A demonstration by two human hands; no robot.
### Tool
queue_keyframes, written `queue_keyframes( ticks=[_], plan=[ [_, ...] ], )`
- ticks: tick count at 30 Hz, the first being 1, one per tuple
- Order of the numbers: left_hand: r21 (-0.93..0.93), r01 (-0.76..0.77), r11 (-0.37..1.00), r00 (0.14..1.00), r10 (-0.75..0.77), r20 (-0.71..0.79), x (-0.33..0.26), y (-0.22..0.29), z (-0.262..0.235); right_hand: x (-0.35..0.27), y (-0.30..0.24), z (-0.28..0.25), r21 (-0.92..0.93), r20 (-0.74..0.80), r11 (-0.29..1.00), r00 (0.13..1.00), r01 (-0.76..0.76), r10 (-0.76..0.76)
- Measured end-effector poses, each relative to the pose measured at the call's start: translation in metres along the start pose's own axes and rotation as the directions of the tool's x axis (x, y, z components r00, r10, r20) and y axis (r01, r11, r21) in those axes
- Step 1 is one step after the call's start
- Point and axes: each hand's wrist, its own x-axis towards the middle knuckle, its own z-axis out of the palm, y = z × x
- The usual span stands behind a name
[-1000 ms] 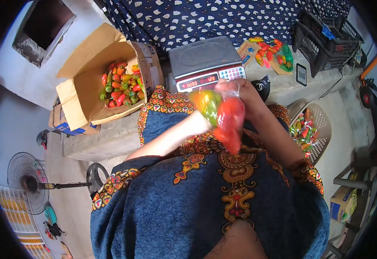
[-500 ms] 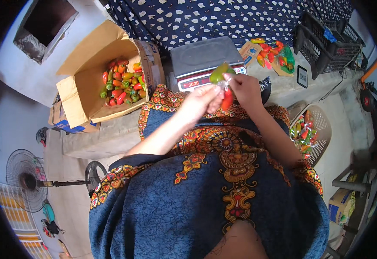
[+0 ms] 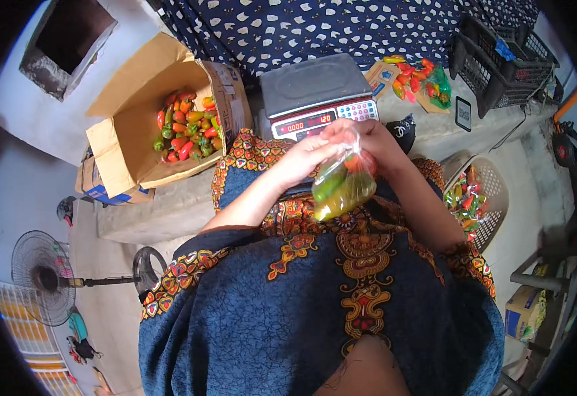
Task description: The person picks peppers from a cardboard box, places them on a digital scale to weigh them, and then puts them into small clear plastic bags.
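A clear plastic bag of green, yellowish and red peppers point(image 3: 342, 190) hangs over my lap, in front of the scale. Its gathered neck is pinched between my left hand point(image 3: 307, 157) and my right hand point(image 3: 375, 142), which meet close together at the top. Both hands have their fingers closed on the plastic. Just beyond them stands a digital scale point(image 3: 315, 86) with a grey platform and a lit red display; nothing rests on the platform. The fingertips of my right hand are partly hidden behind the bag.
To the left, an open cardboard box point(image 3: 127, 148) lies tilted with loose peppers inside. Right of the scale are more peppers point(image 3: 410, 79) on cardboard, a black crate point(image 3: 500, 72) and a small code card point(image 3: 463, 113). A pale basket point(image 3: 496, 204) holds bagged peppers. A fan point(image 3: 43, 277) stands far left.
The bag of peppers has swung over and now hangs below my hands, its bulk toward me. My hands have come together at its neck, with the right hand slightly lower.
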Motion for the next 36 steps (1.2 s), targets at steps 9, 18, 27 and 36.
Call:
queue_keyframes(
  ticks=[9,18,27,36],
  plan=[
    [0.563,0.058,0.824,0.996,-0.006,-0.093,0.002,0.043,-0.004,0.008,0.009,-0.004,-0.946,-0.194,0.322,0.845,-0.027,-0.499],
    [-0.477,-0.119,0.871,0.993,0.092,-0.080,-0.002,0.000,0.051,0.016,0.017,0.017,0.496,-0.336,0.846,0.942,0.197,-0.022],
    [-0.380,0.077,0.922,0.994,-0.043,0.097,-0.002,0.006,-0.005,-0.001,-0.016,0.020,0.024,-0.034,0.996,0.996,0.085,-0.084],
    [0.886,-0.460,0.062,0.726,0.601,0.335,-0.024,0.074,-0.001,-0.020,-0.032,0.018,-0.514,0.101,0.775,0.923,0.368,-0.371]
  ],
)
